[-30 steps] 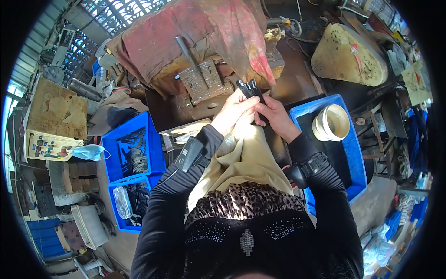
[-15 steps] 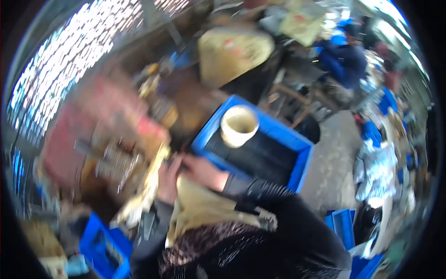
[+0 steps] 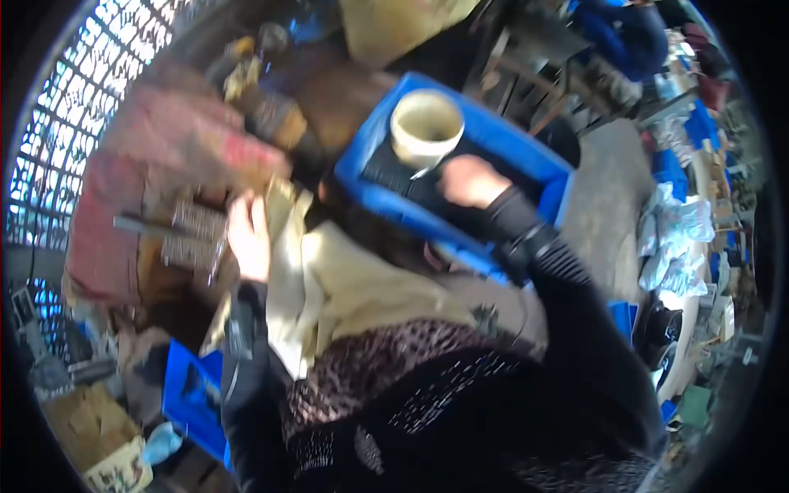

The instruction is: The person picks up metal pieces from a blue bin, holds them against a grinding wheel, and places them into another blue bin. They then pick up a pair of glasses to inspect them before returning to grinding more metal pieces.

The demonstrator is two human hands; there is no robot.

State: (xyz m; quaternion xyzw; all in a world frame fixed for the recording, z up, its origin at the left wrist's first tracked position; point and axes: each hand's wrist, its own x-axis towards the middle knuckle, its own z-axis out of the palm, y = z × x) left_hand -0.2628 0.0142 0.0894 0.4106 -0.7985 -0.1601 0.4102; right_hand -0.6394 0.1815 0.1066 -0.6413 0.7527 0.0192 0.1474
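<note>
My left hand (image 3: 249,234) has its fingers stretched upward, beside a stack of small thin pieces (image 3: 196,234) and the edge of a yellowish cloth (image 3: 304,275) across my lap. A thin shiny edge shows next to that hand. My right hand (image 3: 472,181) is over a blue crate (image 3: 493,107), its fingers curled in. A small shiny tip shows by its fingers; what it belongs to is unclear. Just to its left, a cream bucket (image 3: 423,152) stands in the crate, on the crate's dark bottom.
Reddish cloth (image 3: 107,246) covers a bulky thing at the left. Another blue crate (image 3: 185,394) and a cardboard box (image 3: 90,423) are at lower left. Plastic bags (image 3: 678,238) lie at the right. A person in dark blue (image 3: 620,37) is at the far right.
My hands were close together at the cloth; now they are apart. The right has moved out over the crate, the left a little to the left. The view has shifted too.
</note>
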